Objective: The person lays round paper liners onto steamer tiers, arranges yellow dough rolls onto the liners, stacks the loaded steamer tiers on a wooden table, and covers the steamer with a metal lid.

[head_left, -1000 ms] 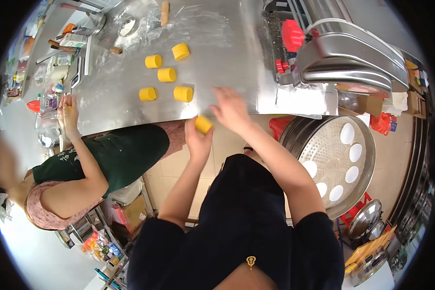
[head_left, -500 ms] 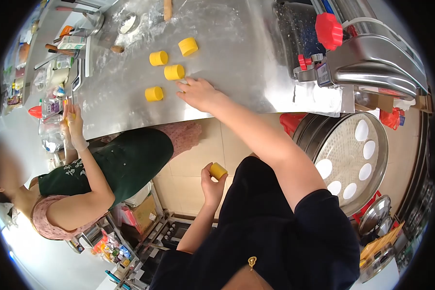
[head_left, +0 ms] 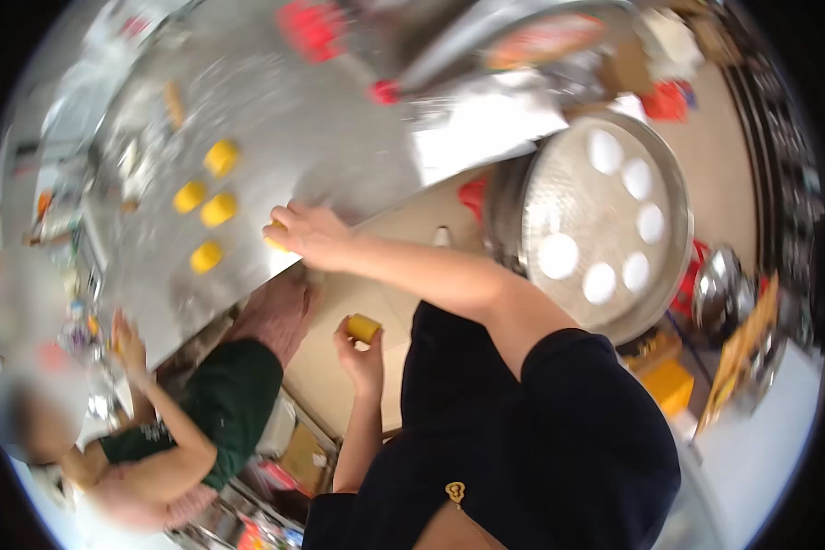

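My left hand (head_left: 362, 362) is closed around a short yellow cylinder of what looks like dough (head_left: 364, 328), held low in front of the table edge. My right hand (head_left: 313, 236) is at the edge of the metal table (head_left: 339, 137), with its fingers closed on another yellow dough piece (head_left: 274, 242), mostly hidden by the hand. Farther left, several similar pieces lie on the table, among them one dough piece (head_left: 220, 158) at the back and one dough piece (head_left: 206, 257) nearest the edge.
At right stands a round steamer tray (head_left: 573, 206) with several white paper rounds (head_left: 600, 282) spread on it. A co-worker in a green apron (head_left: 243, 390) stands at left, hands raised by the table. A machine with red knobs (head_left: 385, 91) sits at the back, blurred.
The view has swung right toward the steamer. My right hand has moved away from the group of dough pieces toward the table edge, with a yellow piece in its fingers. My left hand keeps its piece.
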`<action>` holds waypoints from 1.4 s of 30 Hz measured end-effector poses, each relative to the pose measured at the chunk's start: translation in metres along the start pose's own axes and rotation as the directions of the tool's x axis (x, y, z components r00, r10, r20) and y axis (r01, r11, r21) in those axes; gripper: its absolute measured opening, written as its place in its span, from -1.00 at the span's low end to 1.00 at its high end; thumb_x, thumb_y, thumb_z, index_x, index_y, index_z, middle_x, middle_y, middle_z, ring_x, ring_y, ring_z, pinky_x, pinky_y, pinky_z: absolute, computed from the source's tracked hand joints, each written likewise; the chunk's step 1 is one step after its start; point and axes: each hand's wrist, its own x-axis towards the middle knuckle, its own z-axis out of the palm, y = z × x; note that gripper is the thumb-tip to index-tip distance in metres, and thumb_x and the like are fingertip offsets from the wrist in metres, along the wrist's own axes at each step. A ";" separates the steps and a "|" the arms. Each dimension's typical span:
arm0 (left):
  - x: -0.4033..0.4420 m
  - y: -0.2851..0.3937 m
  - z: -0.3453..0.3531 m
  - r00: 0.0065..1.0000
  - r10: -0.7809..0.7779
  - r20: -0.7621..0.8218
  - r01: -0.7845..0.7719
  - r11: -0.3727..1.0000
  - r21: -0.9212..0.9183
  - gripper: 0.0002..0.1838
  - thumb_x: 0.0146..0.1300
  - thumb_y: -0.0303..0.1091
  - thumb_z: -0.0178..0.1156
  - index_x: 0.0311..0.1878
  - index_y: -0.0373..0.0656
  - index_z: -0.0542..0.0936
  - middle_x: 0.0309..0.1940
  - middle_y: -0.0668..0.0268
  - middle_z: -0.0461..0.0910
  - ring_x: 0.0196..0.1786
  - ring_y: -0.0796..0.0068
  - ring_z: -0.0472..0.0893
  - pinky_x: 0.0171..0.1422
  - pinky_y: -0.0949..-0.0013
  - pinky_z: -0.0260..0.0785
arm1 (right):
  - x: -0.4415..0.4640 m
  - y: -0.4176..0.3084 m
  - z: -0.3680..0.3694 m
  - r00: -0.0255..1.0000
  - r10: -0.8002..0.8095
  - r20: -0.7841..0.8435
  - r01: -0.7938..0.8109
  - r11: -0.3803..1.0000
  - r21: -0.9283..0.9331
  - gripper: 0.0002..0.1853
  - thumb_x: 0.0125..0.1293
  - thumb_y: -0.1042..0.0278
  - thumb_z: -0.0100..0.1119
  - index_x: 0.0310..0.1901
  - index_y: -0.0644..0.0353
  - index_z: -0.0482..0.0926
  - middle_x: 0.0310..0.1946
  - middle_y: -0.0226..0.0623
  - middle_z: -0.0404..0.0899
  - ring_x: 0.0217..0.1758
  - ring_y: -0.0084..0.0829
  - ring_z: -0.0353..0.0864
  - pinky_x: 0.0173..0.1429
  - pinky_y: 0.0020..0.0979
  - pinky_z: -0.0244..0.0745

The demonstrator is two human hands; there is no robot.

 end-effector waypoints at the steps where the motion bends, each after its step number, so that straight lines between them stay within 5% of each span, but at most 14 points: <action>1: 0.002 0.004 0.007 1.000 0.003 0.030 -0.002 1.000 -0.010 -0.38 -0.14 -0.55 0.41 0.05 -0.31 0.39 -0.09 0.12 0.47 -0.10 0.26 0.52 -0.08 0.33 0.42 | -0.022 -0.001 -0.013 0.979 0.162 -0.124 -0.142 0.977 0.160 -0.58 -0.06 0.44 0.25 -0.07 0.11 0.47 -0.11 -0.25 0.39 -0.07 -0.24 0.45 -0.16 -0.31 0.50; 4: 0.012 0.042 0.023 0.982 0.124 0.146 -0.121 0.992 -0.025 -0.37 -0.14 -0.54 0.41 0.07 -0.32 0.39 -0.08 0.10 0.46 -0.06 0.23 0.51 -0.01 0.28 0.42 | -0.109 0.008 -0.070 0.838 0.511 -0.194 -0.399 0.815 0.421 -0.45 -0.06 0.40 0.33 0.06 0.10 0.43 -0.07 -0.20 0.40 -0.01 -0.19 0.48 -0.05 -0.30 0.49; 9: 0.009 0.114 0.073 0.896 0.342 0.283 -0.317 0.939 -0.131 -0.39 -0.05 -0.58 0.35 0.12 -0.31 0.35 -0.02 0.15 0.44 0.01 0.34 0.50 0.12 0.34 0.35 | -0.285 0.046 -0.179 0.498 0.783 -0.374 -0.635 0.622 0.457 -0.47 -0.06 0.47 0.34 0.03 0.14 0.45 -0.12 -0.17 0.44 -0.15 -0.16 0.56 -0.09 -0.32 0.50; 11: 0.001 0.141 0.097 0.861 0.396 0.318 -0.360 0.918 -0.169 -0.39 -0.05 -0.58 0.35 0.12 -0.31 0.34 -0.02 0.15 0.43 0.02 0.34 0.49 0.12 0.35 0.35 | -0.358 0.084 -0.202 0.324 0.824 -0.464 -0.770 0.515 0.377 -0.43 -0.09 0.45 0.37 0.05 0.18 0.45 -0.14 -0.17 0.46 -0.15 -0.19 0.55 -0.10 -0.32 0.49; 14: -0.020 0.185 0.136 0.792 0.471 0.390 -0.436 0.882 -0.179 -0.40 -0.05 -0.57 0.35 0.11 -0.29 0.35 -0.01 0.17 0.42 0.01 0.35 0.49 0.12 0.36 0.34 | -0.433 0.145 -0.243 0.206 0.742 -0.638 -0.933 0.345 0.099 -0.43 -0.06 0.32 0.34 0.08 0.14 0.44 -0.09 -0.18 0.47 -0.10 -0.13 0.54 -0.08 -0.24 0.48; 16: -0.037 0.206 0.157 0.762 0.470 0.446 -0.442 0.880 -0.171 -0.40 -0.05 -0.56 0.35 0.11 -0.27 0.36 -0.01 0.19 0.42 0.01 0.36 0.49 0.11 0.36 0.34 | -0.457 0.182 -0.267 0.114 0.731 -0.673 -0.966 0.240 0.097 -0.42 -0.05 0.30 0.34 0.08 0.12 0.44 -0.08 -0.21 0.47 -0.07 -0.15 0.53 -0.05 -0.23 0.47; 25: -0.079 0.243 0.232 0.688 0.497 0.530 -0.517 0.847 -0.124 -0.40 -0.09 -0.51 0.37 0.08 -0.21 0.38 -0.05 0.12 0.43 0.03 0.12 0.44 0.13 0.24 0.28 | -0.465 0.267 -0.300 0.177 0.790 -0.587 -0.981 0.190 -0.041 -0.38 -0.04 0.26 0.33 0.13 0.12 0.41 -0.06 -0.26 0.49 0.01 -0.18 0.50 0.00 -0.26 0.48; 31: -0.046 0.294 0.320 0.549 0.633 0.545 -0.712 0.696 -0.091 -0.38 -0.12 -0.51 0.35 0.08 -0.23 0.36 -0.04 0.09 0.42 0.06 0.04 0.40 0.11 0.16 0.29 | -0.476 0.271 -0.295 0.263 0.799 -0.541 -0.964 0.194 -0.182 -0.14 -0.07 0.22 0.37 0.30 0.12 0.18 0.20 -0.17 0.34 0.07 -0.17 0.48 0.02 -0.27 0.49; 34: -0.022 0.316 0.377 0.488 0.694 0.530 -0.789 0.611 -0.073 -0.39 -0.11 -0.52 0.34 0.08 -0.23 0.35 -0.05 0.09 0.42 0.06 0.05 0.39 0.11 0.17 0.29 | -0.472 0.255 -0.307 0.249 0.819 -0.517 -0.968 0.192 -0.161 -0.07 -0.09 0.26 0.37 0.33 0.21 0.07 0.28 -0.07 0.21 0.14 -0.13 0.42 0.06 -0.27 0.48; 37: 0.001 0.328 0.424 0.477 0.677 0.561 -0.829 0.558 0.032 -0.40 -0.14 -0.47 0.38 0.05 -0.22 0.40 -0.07 0.10 0.45 0.06 0.05 0.40 0.13 0.16 0.30 | -0.484 0.226 -0.307 0.318 0.691 -0.649 -0.924 0.379 -0.049 -0.10 -0.05 0.29 0.36 0.32 0.25 0.08 0.27 -0.01 0.21 0.19 -0.11 0.38 0.04 -0.26 0.49; 42: 0.022 0.336 0.470 0.477 0.570 0.668 -0.862 0.451 0.231 -0.40 -0.14 -0.42 0.40 0.04 -0.19 0.41 -0.07 0.12 0.46 0.08 0.09 0.41 0.15 0.19 0.31 | -0.513 0.151 -0.298 0.302 0.779 -0.549 -0.874 0.456 0.167 -0.15 -0.01 0.36 0.34 0.30 0.31 0.09 0.19 0.02 0.31 0.07 -0.11 0.49 -0.03 -0.26 0.50</action>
